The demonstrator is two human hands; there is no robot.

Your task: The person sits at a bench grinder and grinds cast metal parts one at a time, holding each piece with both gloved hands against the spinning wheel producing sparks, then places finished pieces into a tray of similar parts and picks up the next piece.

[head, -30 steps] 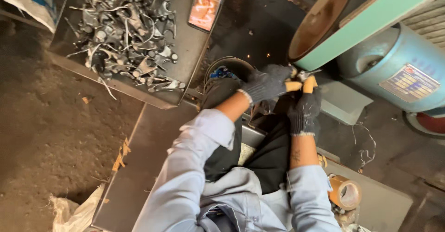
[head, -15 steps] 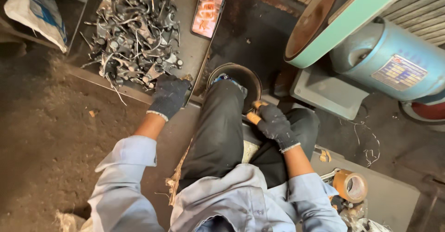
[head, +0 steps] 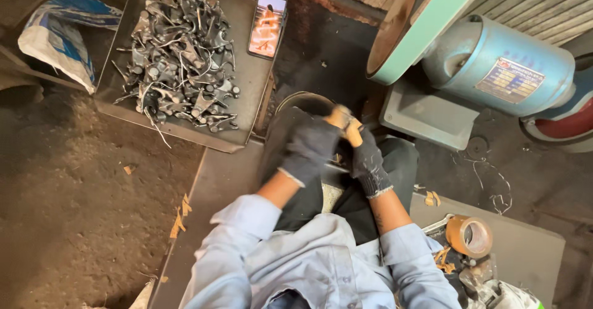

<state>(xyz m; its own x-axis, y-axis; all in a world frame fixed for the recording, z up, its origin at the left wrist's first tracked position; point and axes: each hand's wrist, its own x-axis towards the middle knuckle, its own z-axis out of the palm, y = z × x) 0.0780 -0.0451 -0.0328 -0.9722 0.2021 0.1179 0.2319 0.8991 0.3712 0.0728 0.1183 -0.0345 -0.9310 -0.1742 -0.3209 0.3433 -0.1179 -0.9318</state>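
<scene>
A dark, dusty workshop floor (head: 68, 222) fills the left of the head view, strewn with small scraps, and a seated person in a pale blue shirt looks down at their own lap.

The landmark is the belt grinder (head: 407, 31), a green-framed machine with a brown belt slanting across the top right, with a blue motor (head: 500, 65) bolted just beside it on the far side. Below the grinder and towards the person, both gloved hands meet over the dark trousers. The left hand (head: 309, 148) is curled with its fingers closed, and the right hand (head: 369, 161) is closed too; the two press together around a small part (head: 346, 127) that shows tan and orange between the fingertips. What kind of piece it is cannot be told, as the gloves cover most of it. It sits just short of the grinder's lower wheel, not touching the belt.

Left of the grinder, across a dark gap, a metal tray (head: 247, 87) holds a heap of grey metal parts (head: 179, 62), and a phone (head: 267, 25) lies on the tray's bare corner nearest the grinder. A white and blue sack (head: 62, 37) slumps beyond the tray's far edge. Below the grinder and to the person's right, a roll of brown tape (head: 469, 236) rests on a grey slab. The open room lies between the tray's edge and the person's knees.
</scene>
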